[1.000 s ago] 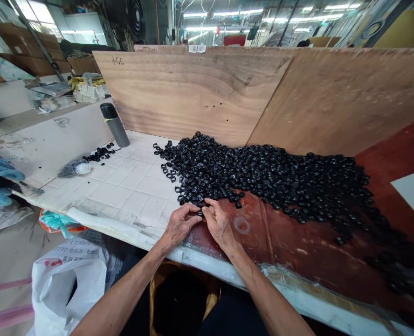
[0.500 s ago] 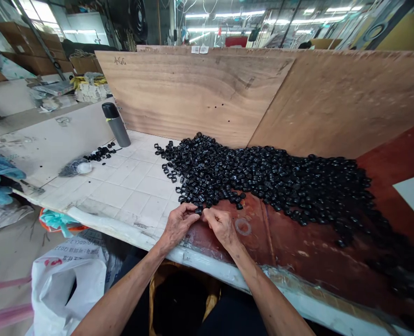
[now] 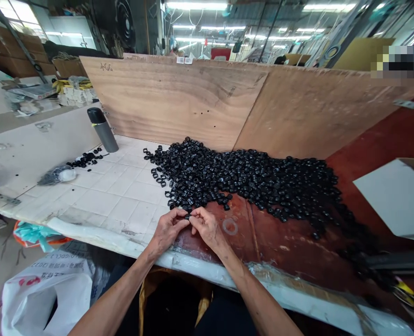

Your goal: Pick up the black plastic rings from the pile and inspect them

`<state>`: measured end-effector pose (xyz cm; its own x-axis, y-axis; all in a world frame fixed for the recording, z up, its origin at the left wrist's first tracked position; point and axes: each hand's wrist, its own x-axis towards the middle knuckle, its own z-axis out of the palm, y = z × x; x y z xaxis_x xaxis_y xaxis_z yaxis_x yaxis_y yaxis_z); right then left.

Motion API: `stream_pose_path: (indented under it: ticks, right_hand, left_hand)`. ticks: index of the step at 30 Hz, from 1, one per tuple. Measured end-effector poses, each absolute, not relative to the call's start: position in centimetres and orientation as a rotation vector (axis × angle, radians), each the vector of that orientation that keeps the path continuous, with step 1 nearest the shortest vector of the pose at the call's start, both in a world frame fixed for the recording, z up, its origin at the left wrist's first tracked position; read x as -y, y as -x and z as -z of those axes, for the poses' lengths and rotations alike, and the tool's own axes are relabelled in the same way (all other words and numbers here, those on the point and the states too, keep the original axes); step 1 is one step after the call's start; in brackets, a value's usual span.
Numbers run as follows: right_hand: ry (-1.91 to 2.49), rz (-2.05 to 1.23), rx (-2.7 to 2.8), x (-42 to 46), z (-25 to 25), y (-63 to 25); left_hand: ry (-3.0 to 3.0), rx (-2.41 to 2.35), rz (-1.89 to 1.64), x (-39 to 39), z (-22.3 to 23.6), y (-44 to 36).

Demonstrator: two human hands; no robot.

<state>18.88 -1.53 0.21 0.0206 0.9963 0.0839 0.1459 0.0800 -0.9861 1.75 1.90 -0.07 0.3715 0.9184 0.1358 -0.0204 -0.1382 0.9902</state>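
Observation:
Between my fingertips is a small black plastic part (image 3: 188, 216), mostly hidden by the fingers. My left hand (image 3: 169, 227) pinches it from the left, thumb and index finger closed on it. My right hand (image 3: 206, 227) meets it from the right, also in a pinch. Both hands are close together above the table's near edge. Just beyond them spreads a big pile of black ring-shaped plastic parts (image 3: 242, 175), reaching from the white tiled surface across the red-brown one.
A grey bottle (image 3: 106, 135) with a black lid stands at the back left. Near it lie a few loose black bits (image 3: 87, 158) and a plastic bag (image 3: 53, 175). A wooden board (image 3: 179, 102) walls the back. At right are a white box (image 3: 396, 196) and a yellow-handled tool (image 3: 411, 296).
My view has turned to the right, so the scene sits further left. My right fingertips have come in to the small black part, beside the left ones.

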Motion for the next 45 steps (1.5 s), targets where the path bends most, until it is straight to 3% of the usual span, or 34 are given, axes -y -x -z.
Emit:
stream_pose_path:
  ticks: [5, 13, 15, 18, 21, 25, 34, 40, 45]
  right_hand:
    - [1.213, -1.29, 1.152, 1.4, -0.4, -18.8]
    - [1.291, -1.149, 1.318, 1.7, -1.5, -18.9]
    - [1.411, -0.951, 1.31, 1.5, -1.3, -19.6]
    - [1.634, -0.272, 1.122, 0.6, -0.6, -21.8]
    - [1.757, 0.101, 1.085, -0.6, 0.7, -24.2]
    - [1.877, 0.022, 1.374, -1.9, 2.9, -24.8]
    - [1.588, -0.14, 1.699, -1.2, 3.8, -21.4]
    - [1.5, -0.156, 1.353, -0.8, 1.4, -22.8]
    - [1.42, -0.437, 1.584, 1.1, -0.5, -22.8]
  left_hand:
    - [-1.887, -0.847, -1.163, -1.9, 0.2, -1.7]
    - [-1.749, -0.85, -0.969, -1.7, -0.9, -1.6]
    - [-1.744, -0.825, -0.829, -1.3, -1.6, -1.6]
    - [-1.695, -0.772, -0.461, -0.8, -2.2, -1.6]
    - [-1.716, -0.991, -0.606, -1.2, -1.9, -1.8]
    - [-1.857, -1.436, -1.077, -2.4, -0.5, -2.2]
    - [-2.339, -1.398, -0.808, -2.1, 0.6, -2.8]
    - [-2.214, -1.365, -0.936, -2.7, 0.7, -2.7]
    - [-2.179, -1.296, -0.95, -2.1, 0.3, -2.5]
